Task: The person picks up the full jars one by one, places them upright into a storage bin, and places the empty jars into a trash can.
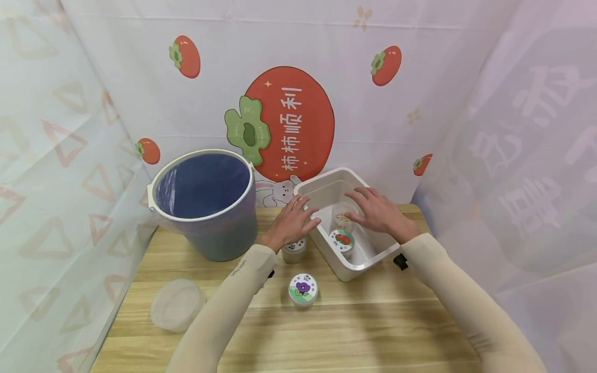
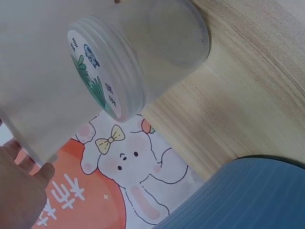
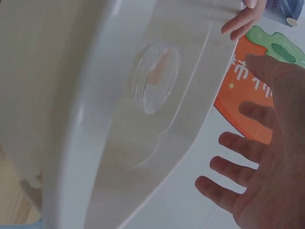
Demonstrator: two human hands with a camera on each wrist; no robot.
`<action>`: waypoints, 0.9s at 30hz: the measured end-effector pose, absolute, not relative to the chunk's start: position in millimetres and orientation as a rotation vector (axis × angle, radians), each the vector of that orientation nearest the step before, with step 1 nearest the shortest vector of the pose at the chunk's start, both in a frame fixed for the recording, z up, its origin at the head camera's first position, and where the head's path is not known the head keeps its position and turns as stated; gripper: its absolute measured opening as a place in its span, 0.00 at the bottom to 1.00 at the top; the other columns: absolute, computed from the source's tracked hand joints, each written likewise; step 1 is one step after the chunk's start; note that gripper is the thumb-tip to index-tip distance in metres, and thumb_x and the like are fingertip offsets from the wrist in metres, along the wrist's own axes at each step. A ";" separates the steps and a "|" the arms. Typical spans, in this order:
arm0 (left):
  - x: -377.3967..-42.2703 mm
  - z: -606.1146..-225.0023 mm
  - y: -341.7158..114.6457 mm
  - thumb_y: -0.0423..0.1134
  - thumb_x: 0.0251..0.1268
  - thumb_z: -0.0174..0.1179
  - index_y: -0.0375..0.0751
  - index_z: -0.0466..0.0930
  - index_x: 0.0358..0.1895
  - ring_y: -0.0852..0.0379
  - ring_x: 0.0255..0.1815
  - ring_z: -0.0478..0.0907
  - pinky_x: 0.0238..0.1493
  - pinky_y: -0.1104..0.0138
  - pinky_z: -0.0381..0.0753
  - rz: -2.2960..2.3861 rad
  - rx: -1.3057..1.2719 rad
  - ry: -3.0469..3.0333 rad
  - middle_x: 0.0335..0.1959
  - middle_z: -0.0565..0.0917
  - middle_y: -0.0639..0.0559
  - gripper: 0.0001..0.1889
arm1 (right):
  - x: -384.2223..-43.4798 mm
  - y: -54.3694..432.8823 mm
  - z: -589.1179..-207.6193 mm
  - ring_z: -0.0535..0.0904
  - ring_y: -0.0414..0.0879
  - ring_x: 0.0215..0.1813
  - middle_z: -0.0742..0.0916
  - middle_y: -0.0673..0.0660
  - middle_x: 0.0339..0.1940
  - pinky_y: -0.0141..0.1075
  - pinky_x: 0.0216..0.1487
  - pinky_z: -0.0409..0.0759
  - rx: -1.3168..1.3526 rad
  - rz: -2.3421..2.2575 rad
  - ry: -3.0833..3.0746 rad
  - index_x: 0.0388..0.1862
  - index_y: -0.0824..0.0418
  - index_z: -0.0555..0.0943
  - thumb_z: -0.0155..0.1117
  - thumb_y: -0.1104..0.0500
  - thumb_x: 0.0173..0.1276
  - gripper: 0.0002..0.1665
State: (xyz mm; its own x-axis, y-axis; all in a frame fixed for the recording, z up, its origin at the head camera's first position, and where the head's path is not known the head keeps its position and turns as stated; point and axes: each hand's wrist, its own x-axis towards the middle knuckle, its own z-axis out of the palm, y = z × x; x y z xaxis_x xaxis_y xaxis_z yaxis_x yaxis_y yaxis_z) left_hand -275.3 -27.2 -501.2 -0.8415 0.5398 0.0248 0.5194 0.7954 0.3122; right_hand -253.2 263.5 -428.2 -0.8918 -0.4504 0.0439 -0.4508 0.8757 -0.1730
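Observation:
A white plastic bin [image 1: 347, 272] stands at the back right of the table. My left hand [image 1: 291, 224] is at its left rim, fingers fairly straight; in the right wrist view its fingertips overlap the rim. My right hand [image 1: 375, 211] hovers over the bin's right side, fingers spread and holding nothing. Inside are a jar with a red-fruit label [image 1: 342, 241] and a clear container [image 1: 344, 211] with small pale bits. Below my left hand stands a lidded jar [image 1: 294, 254], its plant label [image 2: 97, 78] showing in the left wrist view. Nearer stands a jar with a purple-flower label [image 1: 303, 290].
A large blue-grey bucket [image 1: 221, 238] with a white rim stands at the back left. A translucent round container [image 1: 174, 305] sits at the table's left front. Printed cloth [image 1: 354, 103] hangs behind the wooden table [image 1: 354, 331] and along both sides.

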 end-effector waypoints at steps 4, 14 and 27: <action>-275.2 -501.1 -26.9 0.67 0.84 0.42 0.57 0.68 0.84 0.42 0.94 0.42 0.91 0.44 0.45 0.448 0.869 2.924 0.91 0.54 0.48 0.35 | -247.3 265.9 -430.1 0.70 0.73 0.80 0.73 0.72 0.82 0.72 0.70 0.77 0.721 0.287 -3.008 0.84 0.60 0.71 0.66 0.42 0.81 0.41; -269.4 -493.9 -34.7 0.64 0.85 0.44 0.56 0.65 0.86 0.39 0.93 0.43 0.90 0.41 0.48 0.466 0.923 2.936 0.91 0.55 0.44 0.34 | -230.2 269.5 -430.9 0.70 0.72 0.80 0.73 0.71 0.82 0.72 0.69 0.77 0.688 0.318 -2.950 0.85 0.58 0.68 0.67 0.40 0.80 0.43; -251.1 -463.0 -57.1 0.65 0.85 0.47 0.57 0.67 0.85 0.38 0.93 0.44 0.88 0.36 0.53 0.420 0.979 2.966 0.91 0.55 0.44 0.34 | -205.2 265.2 -429.4 0.69 0.72 0.80 0.72 0.69 0.82 0.70 0.74 0.74 0.661 0.373 -2.914 0.86 0.57 0.67 0.67 0.39 0.80 0.44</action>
